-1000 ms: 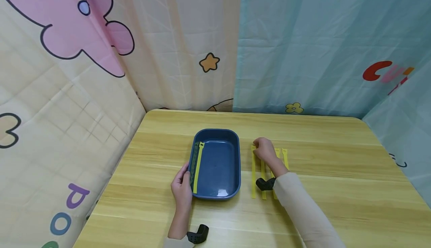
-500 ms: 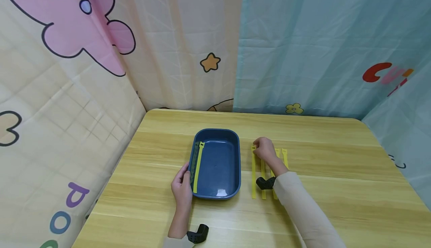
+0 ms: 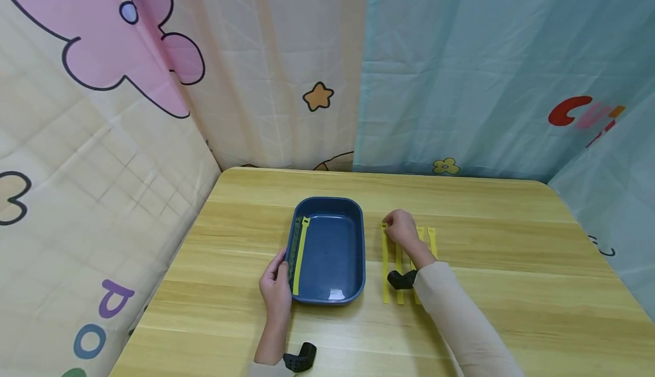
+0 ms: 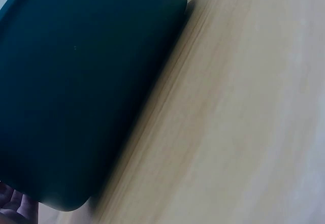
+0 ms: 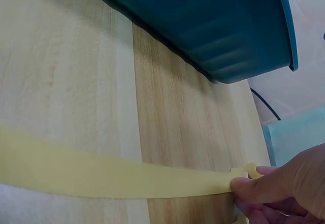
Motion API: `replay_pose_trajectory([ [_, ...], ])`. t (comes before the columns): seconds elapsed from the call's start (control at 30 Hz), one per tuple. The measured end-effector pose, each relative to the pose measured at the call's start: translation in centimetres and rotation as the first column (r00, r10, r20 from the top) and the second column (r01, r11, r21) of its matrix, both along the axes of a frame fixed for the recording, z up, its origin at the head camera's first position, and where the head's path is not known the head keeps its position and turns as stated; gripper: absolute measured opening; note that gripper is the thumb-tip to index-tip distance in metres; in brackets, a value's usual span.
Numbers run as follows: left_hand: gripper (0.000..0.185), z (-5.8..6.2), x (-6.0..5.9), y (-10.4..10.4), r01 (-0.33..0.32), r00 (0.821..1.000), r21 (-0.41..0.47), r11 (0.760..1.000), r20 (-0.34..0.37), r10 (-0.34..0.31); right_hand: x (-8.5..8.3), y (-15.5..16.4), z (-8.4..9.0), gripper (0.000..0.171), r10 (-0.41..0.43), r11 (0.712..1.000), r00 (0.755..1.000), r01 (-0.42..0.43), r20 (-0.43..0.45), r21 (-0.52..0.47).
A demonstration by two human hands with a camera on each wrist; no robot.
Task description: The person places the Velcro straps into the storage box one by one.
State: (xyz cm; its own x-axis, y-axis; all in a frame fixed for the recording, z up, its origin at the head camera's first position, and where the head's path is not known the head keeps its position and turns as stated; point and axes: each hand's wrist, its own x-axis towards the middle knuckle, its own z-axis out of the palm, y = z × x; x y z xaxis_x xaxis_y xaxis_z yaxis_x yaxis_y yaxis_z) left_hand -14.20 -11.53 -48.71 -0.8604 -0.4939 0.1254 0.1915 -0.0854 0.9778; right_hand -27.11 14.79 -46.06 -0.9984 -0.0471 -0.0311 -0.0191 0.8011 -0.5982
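The blue plastic tray [image 3: 332, 252] stands lengthwise on the table, one yellow slotted-head cable strap [image 3: 301, 260] lying along its left inner side. My left hand [image 3: 276, 290] holds the tray's near left side, thumb by the rim. To the right of the tray, my right hand [image 3: 402, 232] pinches the far, slotted end of the leftmost loose yellow cable strap [image 3: 385, 274]. In the right wrist view, thumb and fingers grip this strap [image 5: 167, 182] at its head. Several more yellow straps [image 3: 399, 283] lie parallel beneath and beside the right hand and wrist, partly hidden.
The wooden table [image 3: 220, 286] carries all of this. Printed curtains [image 3: 281, 53] hang along its back and left edges. Each wrist wears a black camera mount [image 3: 302, 357]. In the right wrist view, the tray's outer wall [image 5: 218, 31] rises close by.
Both hands keep their places, left at the tray and right at the strap's end. Only a very slight shift of the head view shows.
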Motion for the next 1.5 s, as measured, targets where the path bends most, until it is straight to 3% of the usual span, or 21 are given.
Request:
replay_pose_trajectory([
  [0.53,0.031,-0.1,0.1,0.0,0.003,1.000,0.007,1.000,-0.005,-0.003,0.2,0.2,0.5,0.016,-0.010,1.000,1.000,0.009,-0.016,-0.015],
  [1.0,0.031,-0.1,0.0,-0.2,0.000,1.000,0.001,1.000,0.021,0.000,0.2,0.7,2.0,0.016,0.013,0.996,1.000,-0.013,0.001,-0.092],
  [1.5,0.031,0.2,0.0,0.0,-0.001,1.000,0.020,1.000,0.008,0.001,0.4,0.6,3.3,0.016,0.026,0.995,1.000,-0.026,0.000,-0.098],
])
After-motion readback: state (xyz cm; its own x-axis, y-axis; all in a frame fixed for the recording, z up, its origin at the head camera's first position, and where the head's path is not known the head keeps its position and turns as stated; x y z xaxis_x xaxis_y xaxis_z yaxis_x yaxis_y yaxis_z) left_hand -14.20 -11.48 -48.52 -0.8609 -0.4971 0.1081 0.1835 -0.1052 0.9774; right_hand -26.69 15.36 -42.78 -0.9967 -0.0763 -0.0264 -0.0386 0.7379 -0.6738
